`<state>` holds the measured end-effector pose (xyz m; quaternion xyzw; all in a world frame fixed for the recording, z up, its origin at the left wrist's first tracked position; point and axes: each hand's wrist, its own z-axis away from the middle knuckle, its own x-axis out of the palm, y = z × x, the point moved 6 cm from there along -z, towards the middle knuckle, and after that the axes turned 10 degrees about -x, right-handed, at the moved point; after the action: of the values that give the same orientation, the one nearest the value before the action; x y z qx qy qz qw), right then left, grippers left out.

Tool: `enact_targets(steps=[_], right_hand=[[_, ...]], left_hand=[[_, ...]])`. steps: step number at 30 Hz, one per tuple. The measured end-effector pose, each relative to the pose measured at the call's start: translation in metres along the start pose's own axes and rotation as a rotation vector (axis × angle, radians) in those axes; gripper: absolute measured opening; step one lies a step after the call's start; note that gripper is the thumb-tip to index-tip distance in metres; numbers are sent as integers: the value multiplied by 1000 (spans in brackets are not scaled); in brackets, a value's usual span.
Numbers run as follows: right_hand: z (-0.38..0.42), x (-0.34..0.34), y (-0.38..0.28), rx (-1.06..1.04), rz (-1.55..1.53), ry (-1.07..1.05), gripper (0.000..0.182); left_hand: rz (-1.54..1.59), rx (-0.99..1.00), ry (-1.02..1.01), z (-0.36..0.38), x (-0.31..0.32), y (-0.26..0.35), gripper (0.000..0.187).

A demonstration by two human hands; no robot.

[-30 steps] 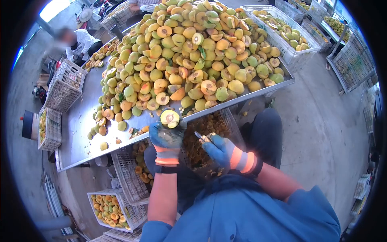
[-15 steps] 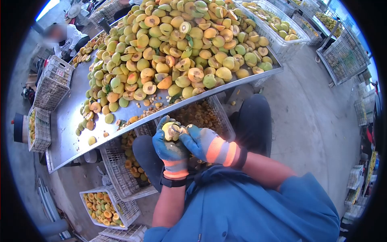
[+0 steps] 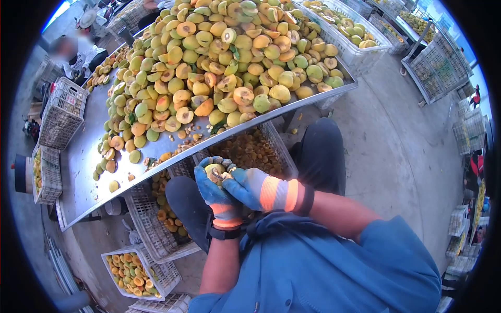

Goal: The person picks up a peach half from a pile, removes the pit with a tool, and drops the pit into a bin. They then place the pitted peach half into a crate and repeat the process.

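In front of my lap, my left hand (image 3: pixel 214 190), in a blue, grey and orange work glove, is closed around a yellow-green apricot (image 3: pixel 215 170), its cut, brownish inside facing up. My right hand (image 3: pixel 248 188), gloved alike, is closed against the fruit's right side, fingertips pressed to the cut face. Whether those fingertips hold a pit is hidden. Beyond my hands, a large heap of halved apricots (image 3: pixel 209 78) covers much of a metal table (image 3: pixel 86 175). Loose pits and scraps lie along its near edge.
Under the table edge stands a crate (image 3: pixel 284 151) of pits and scraps. Another crate (image 3: pixel 148 227) with fruit stands left of my knee, and a white crate (image 3: pixel 169 276) of halves sits lower left. Across the table, a person (image 3: pixel 83 55) sits. A loaded white crate (image 3: pixel 365 55) stands far right.
My right hand has closed in further over the apricot, now covering more of its right side. The left hand still holds it, slightly lower in view. The whole view has shifted a little.
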<state>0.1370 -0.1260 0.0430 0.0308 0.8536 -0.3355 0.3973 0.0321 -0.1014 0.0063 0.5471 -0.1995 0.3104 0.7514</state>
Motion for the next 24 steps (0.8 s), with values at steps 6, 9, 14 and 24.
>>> enact_targets(steps=[6,9,14,24], right_hand=[[3,5,14,653,-895,-81,30],[6,16,8,850,-1079,-102,30],[0,18,6,336,-748,113,39],[3,17,3,43,-258,-126,33]], left_hand=[[68,26,-152,4,2,8,33],[-46,56,-180,4,-5,15,34],[-412,229,-104,9,-17,16,32],[-967,461,94,16,-13,20,21]])
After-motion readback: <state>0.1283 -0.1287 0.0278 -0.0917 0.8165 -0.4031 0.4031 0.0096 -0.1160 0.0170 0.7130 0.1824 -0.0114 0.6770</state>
